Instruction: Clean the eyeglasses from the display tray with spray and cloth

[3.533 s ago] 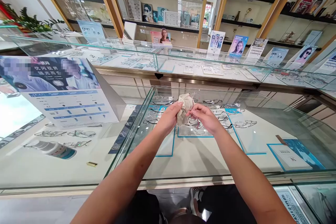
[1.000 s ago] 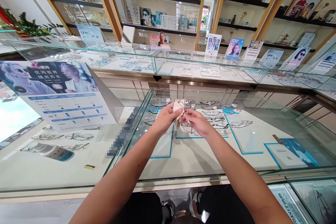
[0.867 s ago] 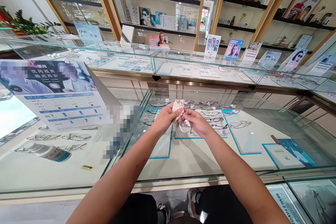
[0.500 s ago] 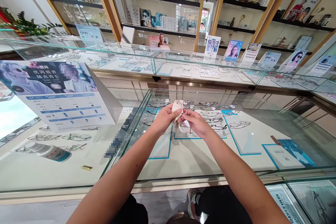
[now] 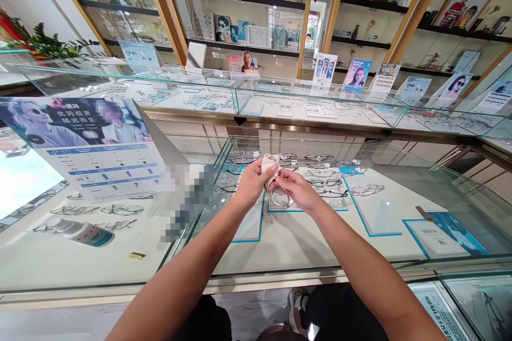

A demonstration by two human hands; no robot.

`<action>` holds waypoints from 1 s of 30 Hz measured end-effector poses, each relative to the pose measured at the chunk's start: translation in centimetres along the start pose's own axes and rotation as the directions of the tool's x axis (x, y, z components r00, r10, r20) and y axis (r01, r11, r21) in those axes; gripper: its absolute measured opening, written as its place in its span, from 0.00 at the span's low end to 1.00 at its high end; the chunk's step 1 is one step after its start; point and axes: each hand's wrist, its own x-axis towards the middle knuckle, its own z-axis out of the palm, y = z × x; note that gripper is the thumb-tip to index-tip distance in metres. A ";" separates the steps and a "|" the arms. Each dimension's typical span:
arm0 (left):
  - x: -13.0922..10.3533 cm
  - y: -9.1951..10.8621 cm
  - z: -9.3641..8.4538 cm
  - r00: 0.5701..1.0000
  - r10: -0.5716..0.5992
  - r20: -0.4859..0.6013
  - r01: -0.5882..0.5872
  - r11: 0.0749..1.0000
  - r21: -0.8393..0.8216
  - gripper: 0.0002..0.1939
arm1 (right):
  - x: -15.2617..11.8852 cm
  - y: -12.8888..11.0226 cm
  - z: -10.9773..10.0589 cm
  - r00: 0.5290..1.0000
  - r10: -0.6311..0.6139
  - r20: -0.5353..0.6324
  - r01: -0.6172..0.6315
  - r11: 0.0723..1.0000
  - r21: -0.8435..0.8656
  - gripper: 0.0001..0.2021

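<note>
My left hand (image 5: 253, 182) is closed on a cream cloth (image 5: 271, 161), which is folded around part of a pair of glasses. Close beside it, my right hand (image 5: 295, 186) pinches the frame of the same glasses (image 5: 282, 198). One round lens hangs below my fingers, uncovered. Both hands are held together above the glass top of a display case, and the fingertips nearly touch. The part of the glasses inside the cloth is hidden.
Rows of glasses (image 5: 326, 175) lie inside the case below. On the left stand a folded sign (image 5: 116, 165), a white spray bottle (image 5: 82, 232) and a small gold piece (image 5: 137, 256). A second glass counter (image 5: 248, 97) runs behind, before wall shelves.
The lens below my fingers has tilted and now shows more see-through. Both hands keep their hold, and the whole view has shifted slightly.
</note>
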 end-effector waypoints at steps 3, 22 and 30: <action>-0.1 0.3 0.1 1.000 -0.002 -0.002 0.002 1.000 -0.002 0.22 | -0.1 -0.1 0.0 1.000 -0.007 0.007 0.007 1.000 -0.023 0.24; 0.1 1.6 -0.4 0.991 -0.116 0.064 0.121 0.988 -0.093 0.26 | -0.3 -0.4 0.0 0.997 0.002 -0.072 -0.001 1.000 0.009 0.25; -0.1 0.6 0.3 0.996 -0.021 -0.089 0.020 1.000 -0.014 0.29 | -0.7 -0.6 1.0 1.000 -0.015 0.003 0.015 0.996 -0.082 0.24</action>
